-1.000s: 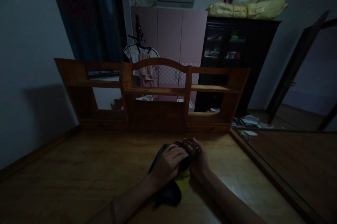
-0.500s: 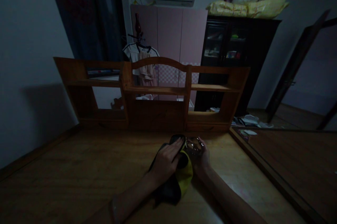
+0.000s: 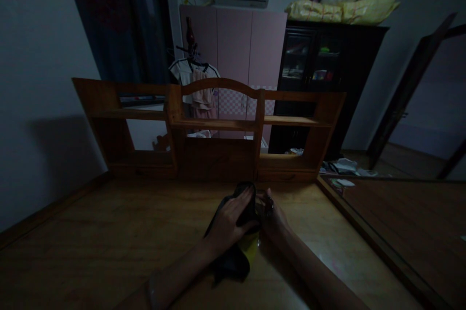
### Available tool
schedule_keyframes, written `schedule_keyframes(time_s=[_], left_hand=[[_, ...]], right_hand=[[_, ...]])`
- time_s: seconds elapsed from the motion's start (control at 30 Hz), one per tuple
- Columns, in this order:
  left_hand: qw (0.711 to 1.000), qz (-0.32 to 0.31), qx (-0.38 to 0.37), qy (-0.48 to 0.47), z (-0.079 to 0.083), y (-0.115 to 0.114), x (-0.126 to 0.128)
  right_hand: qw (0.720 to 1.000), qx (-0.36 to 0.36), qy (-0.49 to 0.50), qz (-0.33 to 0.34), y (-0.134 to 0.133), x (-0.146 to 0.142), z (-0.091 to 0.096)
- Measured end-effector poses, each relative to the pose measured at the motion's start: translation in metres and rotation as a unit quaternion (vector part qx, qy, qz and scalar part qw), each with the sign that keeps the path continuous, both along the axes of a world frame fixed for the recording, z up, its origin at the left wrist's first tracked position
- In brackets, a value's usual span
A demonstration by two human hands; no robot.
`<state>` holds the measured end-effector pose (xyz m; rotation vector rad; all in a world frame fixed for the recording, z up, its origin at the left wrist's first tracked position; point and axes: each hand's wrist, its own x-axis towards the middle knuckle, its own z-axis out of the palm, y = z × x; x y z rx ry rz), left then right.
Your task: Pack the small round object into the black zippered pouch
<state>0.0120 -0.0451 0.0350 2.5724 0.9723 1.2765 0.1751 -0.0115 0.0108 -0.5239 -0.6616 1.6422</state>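
My left hand (image 3: 230, 218) is closed on a black-and-yellow cloth (image 3: 232, 265), its fingers pressing the upper part of it. The loose lower end of the cloth hangs down toward the wooden tabletop (image 3: 145, 232). Close beside it, my right hand (image 3: 275, 222) grips a clear glass (image 3: 268, 204), mostly hidden by the fingers and the dim light. Cloth and glass meet between the two hands. Whether the cloth reaches inside the glass, I cannot tell.
A low wooden shelf unit (image 3: 214, 125) runs along the tabletop's far edge. A white wall (image 3: 47, 155) borders the left side. On the right, past a raised wooden edge (image 3: 364, 237), lies another brown surface (image 3: 407, 218) with small items at its far corner.
The glass has turned in my right hand, so its round outline no longer faces me. My left hand's thumb and the cloth have shifted against it, and less yellow shows.
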Motion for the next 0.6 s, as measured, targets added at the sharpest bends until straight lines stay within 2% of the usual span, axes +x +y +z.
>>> schedule_keyframes(time_s=[0.1,0.27,0.43,0.5,0.6], left_hand=[[1.000,-0.009,-0.005,-0.003,0.002,-0.001,0.000],[1.000,-0.022,0.004,0.022,0.006,-0.006,0.002],[0.997,-0.042,0.062,0.037,0.006,-0.012,0.001],[0.994,-0.050,0.087,0.041,0.006,-0.014,0.001],[0.994,-0.045,0.093,0.035,0.006,-0.014,0.000]], right_hand=[[1.000,-0.031,0.006,-0.004,-0.004,0.000,0.006],[0.997,-0.041,0.034,0.062,-0.015,-0.001,0.024],[0.993,-0.062,-0.005,0.104,-0.023,-0.008,0.032],[0.994,-0.057,-0.015,0.093,-0.026,-0.011,0.031],[0.998,-0.014,-0.056,0.023,-0.033,-0.010,0.028]])
